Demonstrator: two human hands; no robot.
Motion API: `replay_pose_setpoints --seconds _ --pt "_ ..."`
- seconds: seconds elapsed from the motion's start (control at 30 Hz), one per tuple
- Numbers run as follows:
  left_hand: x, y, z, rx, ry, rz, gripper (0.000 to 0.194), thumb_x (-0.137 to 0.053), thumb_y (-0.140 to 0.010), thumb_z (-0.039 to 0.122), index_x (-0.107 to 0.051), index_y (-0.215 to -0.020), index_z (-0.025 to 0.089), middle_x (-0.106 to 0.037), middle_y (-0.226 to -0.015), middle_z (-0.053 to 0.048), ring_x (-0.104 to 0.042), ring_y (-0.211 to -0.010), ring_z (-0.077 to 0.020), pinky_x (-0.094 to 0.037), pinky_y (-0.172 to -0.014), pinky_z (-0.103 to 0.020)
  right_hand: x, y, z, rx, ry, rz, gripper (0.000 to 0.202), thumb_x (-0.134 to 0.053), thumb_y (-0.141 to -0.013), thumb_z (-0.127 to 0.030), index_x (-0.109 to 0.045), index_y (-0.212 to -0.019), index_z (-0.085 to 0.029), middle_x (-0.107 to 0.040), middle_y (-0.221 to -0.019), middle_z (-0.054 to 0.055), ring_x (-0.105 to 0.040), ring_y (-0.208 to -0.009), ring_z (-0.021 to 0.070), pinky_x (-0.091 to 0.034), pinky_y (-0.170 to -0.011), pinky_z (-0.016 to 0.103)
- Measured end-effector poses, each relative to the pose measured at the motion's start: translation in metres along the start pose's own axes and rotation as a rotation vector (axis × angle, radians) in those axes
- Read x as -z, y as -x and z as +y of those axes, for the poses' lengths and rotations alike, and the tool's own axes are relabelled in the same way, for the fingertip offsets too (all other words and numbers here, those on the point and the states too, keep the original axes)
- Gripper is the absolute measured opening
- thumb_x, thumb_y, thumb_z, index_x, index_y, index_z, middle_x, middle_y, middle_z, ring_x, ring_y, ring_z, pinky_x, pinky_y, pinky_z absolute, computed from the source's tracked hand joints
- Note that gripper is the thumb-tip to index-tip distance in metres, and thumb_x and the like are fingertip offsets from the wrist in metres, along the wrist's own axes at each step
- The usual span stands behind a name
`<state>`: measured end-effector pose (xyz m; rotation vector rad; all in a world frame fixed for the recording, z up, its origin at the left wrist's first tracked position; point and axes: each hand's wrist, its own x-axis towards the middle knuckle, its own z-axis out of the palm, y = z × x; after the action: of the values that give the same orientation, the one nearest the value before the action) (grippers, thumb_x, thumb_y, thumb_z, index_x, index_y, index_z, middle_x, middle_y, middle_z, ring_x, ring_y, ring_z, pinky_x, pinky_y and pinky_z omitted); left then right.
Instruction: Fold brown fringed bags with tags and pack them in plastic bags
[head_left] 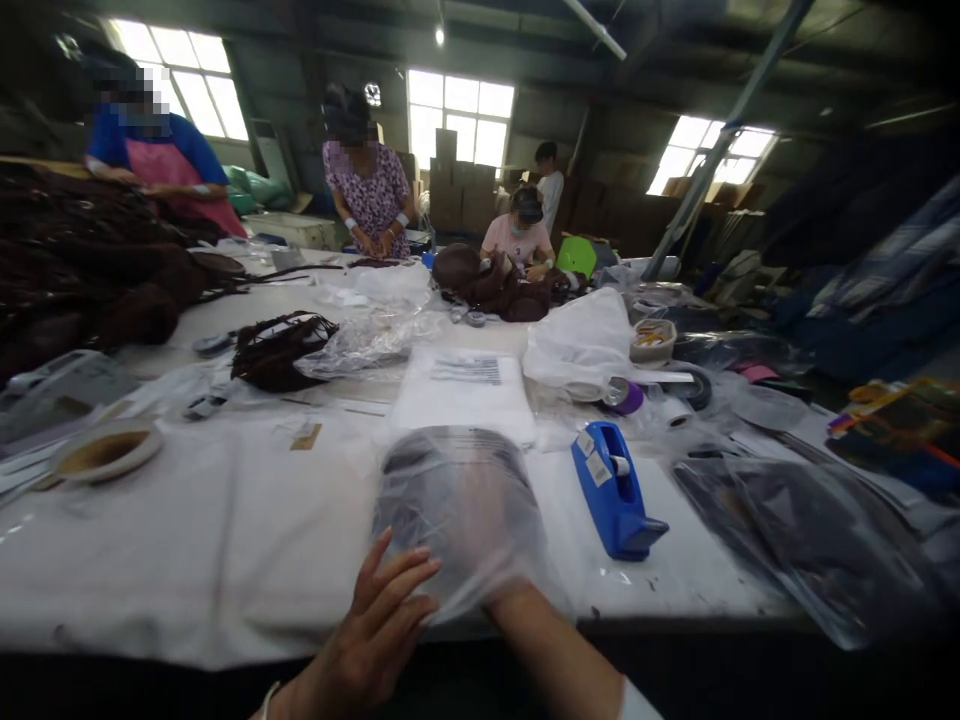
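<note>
Head view. Room: dim hall, 3 bright windows (pixel 460 115) that I can count, brown cartons (pixel 461 195) piled at the back. Persons across the way: 4, among them 1 in a blue top with pink apron (pixel 154 165) and 1 in patterned purple (pixel 367 185).

Surface: 1 long worktable (pixel 150 560), white-covered, creased. Left portion: dark brown heap (pixel 82 260); tape ring (pixel 109 450), lying flat; small dark bundle (pixel 277 350). Centre: stack of white sheets (pixel 465 385), dark print on top. Right portion: 1 blue tape dispenser (pixel 609 490); behind it, 1 purple roll (pixel 624 396) and a pale tub (pixel 652 340); at the edge, dark pieces in clear film (pixel 817 540).

Principal item: 1 clear bag (pixel 459 592) with a dark item (pixel 409 480) inside, on the table just in front of the stack, left of the dispenser.

Left hand (pixel 367 625): raised at the bag's near left edge, fingers extended and apart, tips at the film; pale band at the wrist. Right hand (pixel 487 510): reaches forward inside the bag, forearm slanting in from the lower right; fingers blurred by the film, so I cannot tell whether they grip.
</note>
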<state>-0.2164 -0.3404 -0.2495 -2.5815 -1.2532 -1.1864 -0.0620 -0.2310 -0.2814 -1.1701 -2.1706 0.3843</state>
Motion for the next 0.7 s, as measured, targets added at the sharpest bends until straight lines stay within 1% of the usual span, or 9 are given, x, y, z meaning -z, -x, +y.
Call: replay_pose_setpoints --seconds 0.1,0.23,0.3,0.37,0.43,0.5,0.57,0.63,0.7 --pt "0.000 0.006 0.002 -0.036 0.016 -0.057 0.031 -0.046 -0.082 -0.001 -0.054 -0.105 0.018 -0.065 -0.116 -0.008 -0.051 -0.121 -0.0228 -0.021 -0.113 -0.058 -0.009 0.010 0.009 0.034 0.072 -0.050 0.062 -0.056 -0.083 -0.044 -0.042 -0.136 -0.018 -0.039 -0.144 0.016 -0.030 -0.133 0.0407 -0.019 -0.109 0.061" --pt "0.000 0.007 0.004 -0.062 -0.004 -0.172 0.028 -0.047 -0.082 0.001 -0.058 -0.100 0.019 -0.068 -0.111 -0.005 -0.052 -0.119 -0.0208 -0.010 -0.116 -0.054 -0.013 -0.003 0.013 0.055 0.072 -0.127 0.057 -0.052 -0.086 -0.040 -0.042 -0.137 -0.016 -0.043 -0.141 0.017 -0.034 -0.132 0.0393 -0.019 -0.108 0.063" --pt "0.000 0.013 0.000 -0.012 -0.064 -0.219 0.031 -0.045 -0.081 0.003 -0.058 -0.104 0.019 -0.064 -0.120 -0.006 -0.047 -0.125 -0.0228 -0.009 -0.116 -0.055 -0.014 -0.004 0.016 0.066 0.058 -0.114 0.061 -0.055 -0.084 -0.041 -0.041 -0.138 -0.018 -0.041 -0.142 0.015 -0.031 -0.133 0.0402 -0.017 -0.108 0.064" --pt "0.001 0.026 -0.007 0.056 -0.152 -0.255 0.044 -0.040 -0.080 0.003 -0.054 -0.118 0.019 -0.055 -0.132 -0.010 -0.040 -0.131 -0.0247 -0.009 -0.114 -0.056 -0.013 0.011 0.026 0.091 0.039 -0.088 0.065 -0.059 -0.080 -0.042 -0.039 -0.139 -0.024 -0.041 -0.142 0.011 -0.032 -0.132 0.0407 -0.018 -0.109 0.064" --pt "0.003 0.042 -0.017 0.105 -0.225 -0.279 0.059 -0.033 -0.079 0.000 -0.042 -0.134 0.019 -0.048 -0.138 -0.010 -0.035 -0.134 -0.0239 -0.008 -0.114 -0.055 -0.009 0.042 0.046 0.085 0.011 -0.069 0.062 -0.062 -0.077 -0.039 -0.044 -0.135 -0.033 -0.047 -0.138 0.006 -0.040 -0.127 0.0402 -0.026 -0.108 0.063" --pt "0.006 0.057 -0.025 0.125 -0.247 -0.316 0.067 -0.029 -0.079 -0.003 -0.033 -0.141 0.022 -0.045 -0.140 -0.008 -0.034 -0.134 -0.0218 -0.008 -0.114 -0.053 0.006 0.080 0.070 0.042 -0.028 -0.131 0.056 -0.063 -0.075 -0.034 -0.050 -0.129 -0.039 -0.053 -0.132 0.003 -0.047 -0.123 0.0377 -0.036 -0.105 0.057" --pt "0.010 0.064 -0.030 0.109 -0.183 -0.428 0.072 -0.033 -0.078 -0.003 -0.028 -0.144 0.024 -0.041 -0.143 -0.006 -0.033 -0.135 -0.0211 -0.013 -0.115 -0.048 0.032 0.114 0.085 0.034 -0.067 -0.276 0.054 -0.064 -0.075 -0.032 -0.051 -0.127 -0.041 -0.055 -0.131 0.001 -0.049 -0.121 0.0345 -0.044 -0.101 0.053" --pt "0.014 0.061 -0.033 0.094 -0.066 -0.579 0.078 -0.039 -0.075 -0.003 -0.023 -0.146 0.025 -0.035 -0.146 -0.004 -0.033 -0.135 -0.0206 -0.021 -0.114 -0.043 0.066 0.134 0.081 0.046 -0.078 -0.461 0.057 -0.063 -0.077 -0.028 -0.047 -0.131 -0.038 -0.048 -0.137 0.001 -0.045 -0.126 0.0324 -0.044 -0.101 0.050" --pt "0.018 0.052 -0.035 0.102 0.036 -0.694 0.083 -0.043 -0.072 -0.003 -0.020 -0.146 0.027 -0.030 -0.149 -0.003 -0.031 -0.136 -0.0200 -0.026 -0.113 -0.039 0.099 0.133 0.060 0.064 -0.111 -0.623 0.054 -0.061 -0.079 -0.027 -0.048 -0.131 -0.034 -0.048 -0.137 0.004 -0.049 -0.123 0.0310 -0.047 -0.098 0.045"
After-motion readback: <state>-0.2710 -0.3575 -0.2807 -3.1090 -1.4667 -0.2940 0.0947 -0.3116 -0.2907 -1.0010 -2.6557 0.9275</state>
